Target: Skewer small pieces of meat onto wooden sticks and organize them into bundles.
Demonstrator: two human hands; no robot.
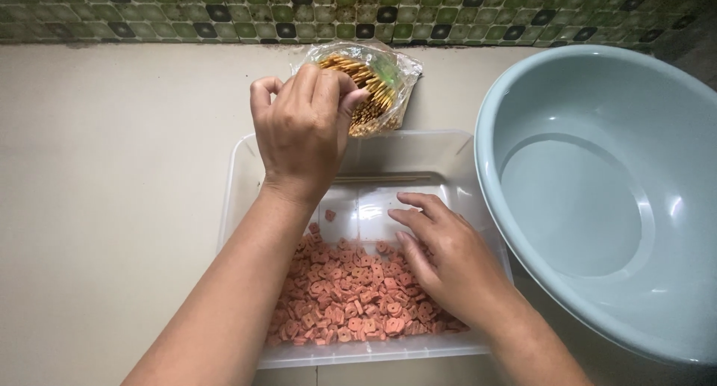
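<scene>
My left hand (302, 128) reaches into a clear plastic bag (393, 76) of thin wooden skewers (371, 91) at the back of the counter, its fingers pinched on the skewer ends. My right hand (441, 255) rests, fingers spread, on a heap of small pink sausage slices (351, 300) inside a clear plastic tray (239, 177). A single skewer (385, 180) lies across the far part of the tray.
A large pale blue basin (597, 192) stands right of the tray, touching its edge. A green tiled wall (224, 13) runs along the back. The beige counter (112, 207) stretches to the left.
</scene>
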